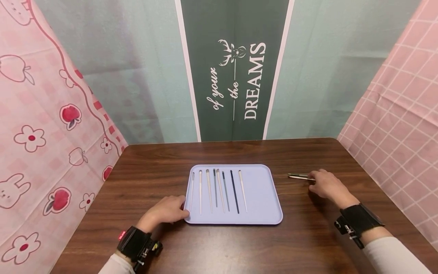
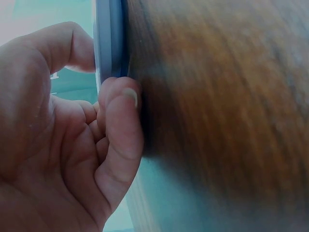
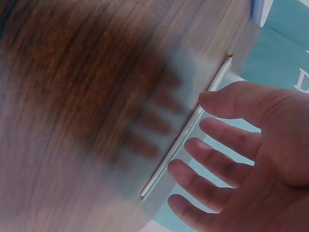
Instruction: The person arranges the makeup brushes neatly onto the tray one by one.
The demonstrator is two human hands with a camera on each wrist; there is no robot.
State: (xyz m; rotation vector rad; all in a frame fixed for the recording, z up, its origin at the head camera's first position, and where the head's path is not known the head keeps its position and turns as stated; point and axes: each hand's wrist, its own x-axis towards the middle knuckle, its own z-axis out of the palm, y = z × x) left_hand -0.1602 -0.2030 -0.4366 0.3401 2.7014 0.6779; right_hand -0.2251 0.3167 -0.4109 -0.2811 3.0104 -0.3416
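A pale lavender tray [image 1: 261, 198] lies on the table with several slim makeup brushes [image 1: 234, 192] side by side across its left and middle parts. My left hand [image 1: 170, 209] grips the tray's near left edge; in the left wrist view the thumb is at the rim [image 2: 107, 43] and curled fingers [image 2: 123, 125] are at its underside. Right of the tray, my right hand [image 1: 328, 184] is over thin brushes [image 1: 298, 176] on the table. Its fingers are extended and apart in the right wrist view, and the thumb tip touches or nearly touches a white-handled brush [image 3: 176, 144].
The brown wood-grain table [image 1: 232, 247] extends around the tray. A green cloth with lettering [image 1: 236, 76] hangs behind it. Pink patterned cloths hang at the left [image 1: 51, 114] and right [image 1: 403, 87]. Black camera straps [image 1: 361, 219] circle both wrists.
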